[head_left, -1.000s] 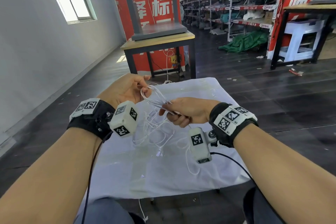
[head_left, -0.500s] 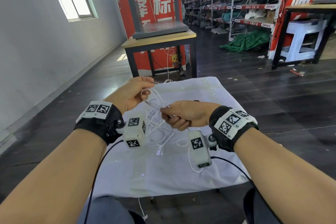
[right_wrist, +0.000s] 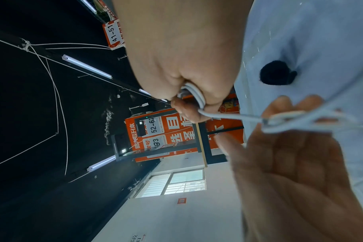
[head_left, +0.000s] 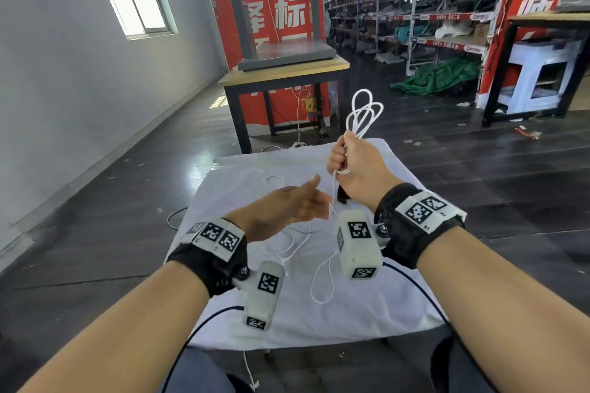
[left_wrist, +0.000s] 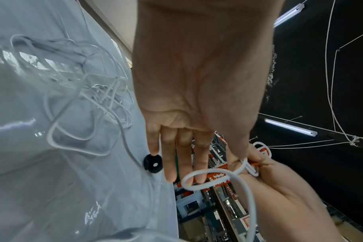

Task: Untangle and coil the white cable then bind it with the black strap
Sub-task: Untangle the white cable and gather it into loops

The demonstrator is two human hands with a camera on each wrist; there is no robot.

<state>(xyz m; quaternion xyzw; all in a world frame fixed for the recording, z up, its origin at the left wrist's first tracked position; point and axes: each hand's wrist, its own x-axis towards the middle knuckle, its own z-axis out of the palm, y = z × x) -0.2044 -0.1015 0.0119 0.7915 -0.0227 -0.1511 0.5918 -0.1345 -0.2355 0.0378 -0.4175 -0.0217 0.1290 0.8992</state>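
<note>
The right hand (head_left: 354, 169) is fisted around gathered loops of the white cable (head_left: 362, 115), raised above the white cloth (head_left: 367, 313). The left hand (head_left: 287, 207) hangs flat, fingers straight, the cable's tail running beside it. The black strap (left_wrist: 152, 163) lies on the cloth

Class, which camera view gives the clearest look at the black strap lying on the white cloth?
The left wrist view: the black strap shows sharply as a rolled ring lying on the white cloth, beside the left hand fingertips. The right wrist view shows it as a dark, blurred blob. In the head view, only a sliver shows below the right hand.
</note>
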